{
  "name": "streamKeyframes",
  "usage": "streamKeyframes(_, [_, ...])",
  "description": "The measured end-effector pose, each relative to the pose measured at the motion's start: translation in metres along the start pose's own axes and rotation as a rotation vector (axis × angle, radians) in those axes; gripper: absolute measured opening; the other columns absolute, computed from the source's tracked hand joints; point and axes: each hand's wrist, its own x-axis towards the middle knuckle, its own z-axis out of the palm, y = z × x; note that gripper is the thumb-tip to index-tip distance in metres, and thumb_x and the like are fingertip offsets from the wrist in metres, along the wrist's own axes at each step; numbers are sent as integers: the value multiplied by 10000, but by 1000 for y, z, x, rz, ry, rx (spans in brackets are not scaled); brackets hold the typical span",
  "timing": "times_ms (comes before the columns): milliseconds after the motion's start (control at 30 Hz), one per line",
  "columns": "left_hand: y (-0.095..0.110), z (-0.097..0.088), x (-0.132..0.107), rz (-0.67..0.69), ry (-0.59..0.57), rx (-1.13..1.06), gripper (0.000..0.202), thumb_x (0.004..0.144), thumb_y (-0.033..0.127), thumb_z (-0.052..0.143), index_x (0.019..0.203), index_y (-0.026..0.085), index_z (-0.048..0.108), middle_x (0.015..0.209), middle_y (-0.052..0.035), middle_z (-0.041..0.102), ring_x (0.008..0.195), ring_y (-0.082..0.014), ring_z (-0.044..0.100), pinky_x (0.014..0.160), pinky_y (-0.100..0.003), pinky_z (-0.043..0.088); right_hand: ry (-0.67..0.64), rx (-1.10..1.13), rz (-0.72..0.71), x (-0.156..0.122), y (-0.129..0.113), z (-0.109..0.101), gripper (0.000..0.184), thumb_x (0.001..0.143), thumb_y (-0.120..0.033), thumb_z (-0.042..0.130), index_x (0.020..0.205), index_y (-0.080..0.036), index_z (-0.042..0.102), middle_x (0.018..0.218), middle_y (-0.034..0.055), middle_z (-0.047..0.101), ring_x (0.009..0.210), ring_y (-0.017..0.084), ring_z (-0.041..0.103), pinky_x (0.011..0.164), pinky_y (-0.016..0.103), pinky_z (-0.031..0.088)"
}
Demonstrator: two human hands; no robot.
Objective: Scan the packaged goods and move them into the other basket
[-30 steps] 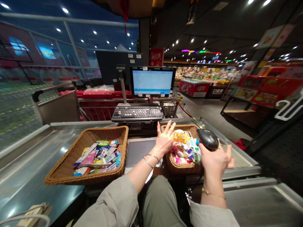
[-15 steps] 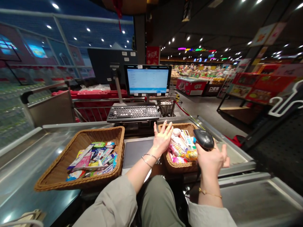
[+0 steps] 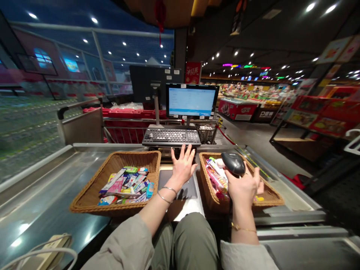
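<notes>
My left hand (image 3: pixel 184 167) hovers palm down with its fingers spread, above the dark flat plate (image 3: pixel 166 179) set into the counter between two wicker baskets. Nothing is in it. In my right hand (image 3: pixel 244 187) is a black handheld barcode scanner (image 3: pixel 234 163), its head over the right wicker basket (image 3: pixel 208 192). That basket holds colourful wrapped packages (image 3: pixel 216 176), partly covered by the hand and scanner. On the left, the other wicker basket (image 3: pixel 92 195) contains a pile of small boxes and packets (image 3: pixel 126 183).
Behind the plate stand a black keyboard (image 3: pixel 171 135) and a lit monitor (image 3: pixel 192 100). Metal counter surfaces (image 3: pixel 53 187) extend to both sides. A power strip with white cable (image 3: pixel 45 253) lies at the lower left. Shopping carts (image 3: pixel 126 129) stand beyond the counter.
My left hand has moved left, from the right basket's edge to above the plate. The right basket now sits at another angle and reaches farther right. The whole view has swung left.
</notes>
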Motion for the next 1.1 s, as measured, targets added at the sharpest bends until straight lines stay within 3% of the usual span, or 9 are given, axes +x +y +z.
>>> streamKeyframes(100, [-17,-5,-7,-22,4,23,593,943,452,545,1478,207,467,1604,-126,312,1535,-330,157,1174,-699,-115,-25,26,-17,-6,-16,7,715,680,-630,643,1222,-166,692,1514,229,417,1367,377,388,1118,568,192])
streamKeyframes(300, [-46,-13,-20,-80,4,57,595,950,459,533,1479,198,460,1612,-134,294,1536,-328,162,1165,-715,-104,-106,30,-139,-22,-40,24,682,735,-591,615,1246,-143,672,1329,233,598,1376,364,389,1127,585,163])
streamKeyframes(400, [-59,-16,-28,-104,-10,71,601,945,460,541,1478,193,462,1613,-137,293,1538,-329,152,1166,-712,-103,-134,41,-170,-33,-51,34,671,740,-564,623,1245,-125,670,1317,236,606,1382,366,380,1129,572,169])
streamKeyframes(667, [-99,-26,-50,-207,-165,167,600,953,466,515,1488,202,453,1641,-105,239,1548,-326,96,1176,-725,-45,-256,75,-239,-61,-76,61,476,772,-506,604,1090,-175,731,1260,159,665,1416,356,335,1137,576,161])
streamKeyframes(900, [-141,-38,-64,-264,-243,225,559,945,426,536,1464,226,482,1641,-96,262,1544,-328,128,1181,-723,-21,-343,95,-261,-84,-89,83,548,772,-528,577,1166,-169,706,1292,146,662,1437,338,318,1124,587,172])
streamKeyframes(1100, [-167,-43,-77,-254,-333,249,529,944,367,543,1449,218,497,1640,-110,269,1531,-338,180,1167,-745,6,-393,74,-258,-98,-89,96,461,755,-504,591,1073,-202,733,1338,122,639,1442,322,314,1134,588,151])
